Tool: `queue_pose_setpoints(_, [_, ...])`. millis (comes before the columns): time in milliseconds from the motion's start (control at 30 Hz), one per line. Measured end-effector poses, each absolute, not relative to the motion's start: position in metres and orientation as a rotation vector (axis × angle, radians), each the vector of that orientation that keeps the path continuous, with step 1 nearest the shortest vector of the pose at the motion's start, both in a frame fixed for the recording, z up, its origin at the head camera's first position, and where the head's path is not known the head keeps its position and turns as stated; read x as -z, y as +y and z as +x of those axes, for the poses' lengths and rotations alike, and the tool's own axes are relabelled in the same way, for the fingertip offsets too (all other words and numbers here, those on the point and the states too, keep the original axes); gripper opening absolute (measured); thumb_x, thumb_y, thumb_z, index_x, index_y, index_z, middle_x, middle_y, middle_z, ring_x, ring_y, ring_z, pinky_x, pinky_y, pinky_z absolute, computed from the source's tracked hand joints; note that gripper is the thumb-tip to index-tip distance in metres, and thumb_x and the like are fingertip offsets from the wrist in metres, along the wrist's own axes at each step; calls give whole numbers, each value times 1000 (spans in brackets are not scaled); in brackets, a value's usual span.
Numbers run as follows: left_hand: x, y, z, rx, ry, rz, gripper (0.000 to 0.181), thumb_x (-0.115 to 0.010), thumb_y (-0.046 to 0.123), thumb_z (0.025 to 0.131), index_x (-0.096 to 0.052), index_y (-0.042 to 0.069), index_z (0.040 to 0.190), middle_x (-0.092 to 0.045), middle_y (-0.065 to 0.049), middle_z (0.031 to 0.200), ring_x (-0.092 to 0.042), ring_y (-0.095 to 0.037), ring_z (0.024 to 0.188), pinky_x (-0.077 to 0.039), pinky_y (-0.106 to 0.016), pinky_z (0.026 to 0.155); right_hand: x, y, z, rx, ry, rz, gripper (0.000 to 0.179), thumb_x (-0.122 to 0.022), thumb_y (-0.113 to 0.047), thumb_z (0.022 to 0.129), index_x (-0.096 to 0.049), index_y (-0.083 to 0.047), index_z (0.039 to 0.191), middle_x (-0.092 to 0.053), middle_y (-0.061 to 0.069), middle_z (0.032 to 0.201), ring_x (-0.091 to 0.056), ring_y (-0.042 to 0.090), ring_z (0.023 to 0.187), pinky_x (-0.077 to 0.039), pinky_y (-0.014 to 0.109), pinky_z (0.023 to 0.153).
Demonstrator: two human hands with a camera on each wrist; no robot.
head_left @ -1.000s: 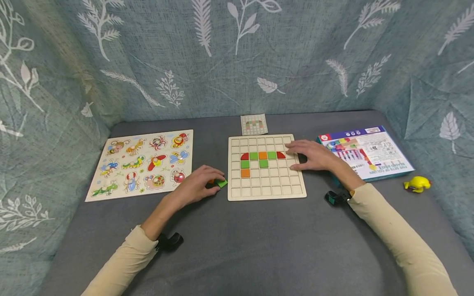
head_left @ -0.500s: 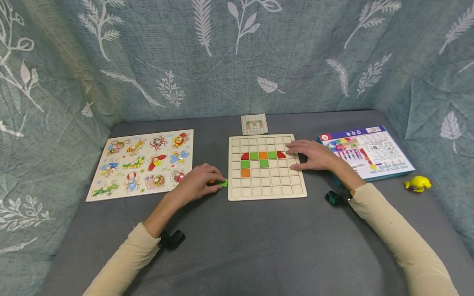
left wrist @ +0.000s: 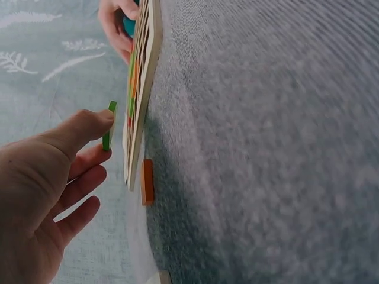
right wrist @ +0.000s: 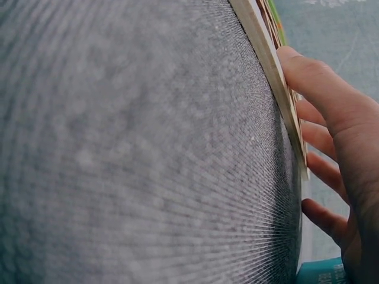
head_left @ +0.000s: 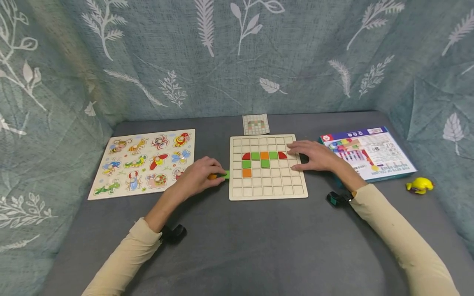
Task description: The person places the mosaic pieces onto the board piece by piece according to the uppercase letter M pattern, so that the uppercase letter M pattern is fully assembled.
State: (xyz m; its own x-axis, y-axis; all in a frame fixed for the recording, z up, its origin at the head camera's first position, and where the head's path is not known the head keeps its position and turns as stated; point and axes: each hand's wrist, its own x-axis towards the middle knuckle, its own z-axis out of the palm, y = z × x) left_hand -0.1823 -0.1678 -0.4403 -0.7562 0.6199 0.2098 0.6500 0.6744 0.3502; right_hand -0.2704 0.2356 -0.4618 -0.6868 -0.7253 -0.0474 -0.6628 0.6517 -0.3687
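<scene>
Between the thumb and fingers of my left hand (head_left: 200, 174) is a thin green square tile (left wrist: 106, 142), held up off the cloth just left of the wooden grid board (head_left: 277, 181). Below that hand, an orange tile (left wrist: 147, 182) lies on the cloth beside the board. In the board's upper rows sit red rounded corner tiles (head_left: 282, 155), several green tiles (head_left: 255, 156) and orange tiles (head_left: 246, 173). My right hand (head_left: 312, 155) rests with spread, relaxed fingers on the board's right edge, its thumb at the rim in the right wrist view.
Behind the board lies a small pattern card (head_left: 256, 124) with a similar coloured design. An insect puzzle board (head_left: 149, 142) is at the left. To the right are a flat printed box (head_left: 374, 156) and a small yellow toy (head_left: 420, 185).
The left hand has lifted slightly, bringing the green tile up and a little away from me at the board's left edge. The right hand stays in place on the board.
</scene>
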Motion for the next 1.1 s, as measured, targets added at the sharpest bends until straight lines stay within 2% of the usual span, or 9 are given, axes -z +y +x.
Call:
queue_pose_setpoints(833, [428, -116, -208, 646, -2826, -1107, 20, -73, 25, 87, -76, 15, 104, -69, -2, 102, -59, -19, 94, -51, -35, 80, 463, 235, -271, 470, 2680, -1157, 57, -70, -43, 86, -59, -13, 133, -46, 11, 149, -37, 34, 140, -28, 60, 113])
queue_pose_setpoints(1100, [429, -95, -217, 629, -2864, -1110, 19, -72, 26, 88, -76, 15, 103, -69, -2, 103, -61, -18, 97, -51, -35, 86, 464, 235, -271, 484, 2692, -1179, 56, -71, -42, 86, -60, -13, 132, -47, 12, 148, -38, 34, 139, -29, 61, 111])
